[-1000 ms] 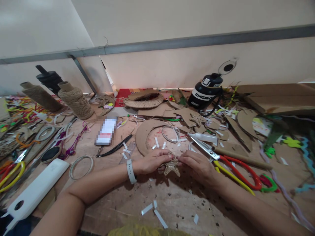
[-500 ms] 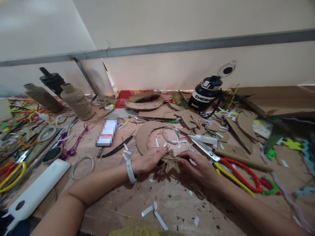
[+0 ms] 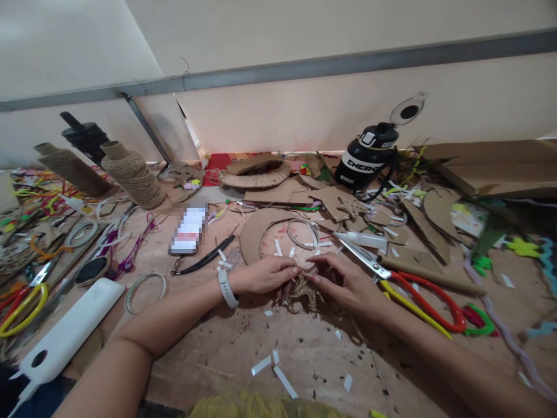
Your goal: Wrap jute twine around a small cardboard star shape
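On the wooden table (image 3: 304, 360), a star (image 3: 303, 285) mostly wrapped in string is pinched between fingers of the left hand (image 3: 265, 274) and right hand (image 3: 343, 281); loose string is left hanging.

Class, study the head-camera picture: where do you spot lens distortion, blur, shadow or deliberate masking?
Head view: the grey wall rail bends, a wide-lens warp; the green scraps at the right edge smear; the phone is pixelated on purpose; the twine star between the left hand and right hand looks motion-blurred; soft shadow lies under both hands.
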Tool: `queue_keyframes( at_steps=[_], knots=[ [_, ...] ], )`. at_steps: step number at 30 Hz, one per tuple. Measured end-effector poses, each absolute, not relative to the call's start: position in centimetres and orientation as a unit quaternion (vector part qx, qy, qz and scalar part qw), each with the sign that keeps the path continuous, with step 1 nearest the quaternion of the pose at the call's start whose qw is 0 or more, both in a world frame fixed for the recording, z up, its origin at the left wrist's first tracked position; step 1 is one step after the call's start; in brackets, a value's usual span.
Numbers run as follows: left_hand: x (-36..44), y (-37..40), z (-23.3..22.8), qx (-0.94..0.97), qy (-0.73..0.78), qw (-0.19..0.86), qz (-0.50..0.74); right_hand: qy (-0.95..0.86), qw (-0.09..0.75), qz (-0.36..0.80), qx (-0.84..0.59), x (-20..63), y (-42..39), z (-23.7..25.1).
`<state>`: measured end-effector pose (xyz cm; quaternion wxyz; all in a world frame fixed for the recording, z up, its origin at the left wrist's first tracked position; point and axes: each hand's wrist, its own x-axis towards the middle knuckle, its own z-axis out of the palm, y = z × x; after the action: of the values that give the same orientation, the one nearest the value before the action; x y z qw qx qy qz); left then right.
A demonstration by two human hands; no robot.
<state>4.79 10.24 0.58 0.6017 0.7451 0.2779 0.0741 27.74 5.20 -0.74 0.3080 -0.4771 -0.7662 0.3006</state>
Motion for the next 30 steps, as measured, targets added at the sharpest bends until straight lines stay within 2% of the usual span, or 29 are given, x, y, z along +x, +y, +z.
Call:
queue_keyframes(
  at_steps=[5, 9, 11, 18, 22, 30],
  knots=[
    [4.7, 10.2, 0.6, 0.770, 0.287, 0.558, 0.120, -0.796, 0.273, 0.341, -0.420, 27.7, 5.2, -0.6],
    [4.6, 9.9, 0.8, 0.682, 0.304, 0.659, 0.089, -0.771, 0.289, 0.363, -0.436, 27.7, 5.5, -0.5],
    [4.5, 10.0, 1.0, 0.669, 0.327, 0.665, 0.058, -0.754, 0.300, 0.372, -0.451, 27.9, 5.5, -0.5],
    [3.5, 10.8, 2.2, 0.787, 0.353, 0.506, -0.001, -0.732, 0.272, 0.400, -0.480, 28.2, 5.5, -0.8],
    [3.2, 10.5, 3.5, 0.850, 0.339, 0.403, 0.020, -0.740, 0.260, 0.413, -0.463, 28.2, 5.7, -0.9],
    [3.7, 10.5, 3.6, 0.844, 0.326, 0.411, 0.110, -0.758, 0.219, 0.435, -0.434, 28.2, 5.6, -0.3]
  ],
)
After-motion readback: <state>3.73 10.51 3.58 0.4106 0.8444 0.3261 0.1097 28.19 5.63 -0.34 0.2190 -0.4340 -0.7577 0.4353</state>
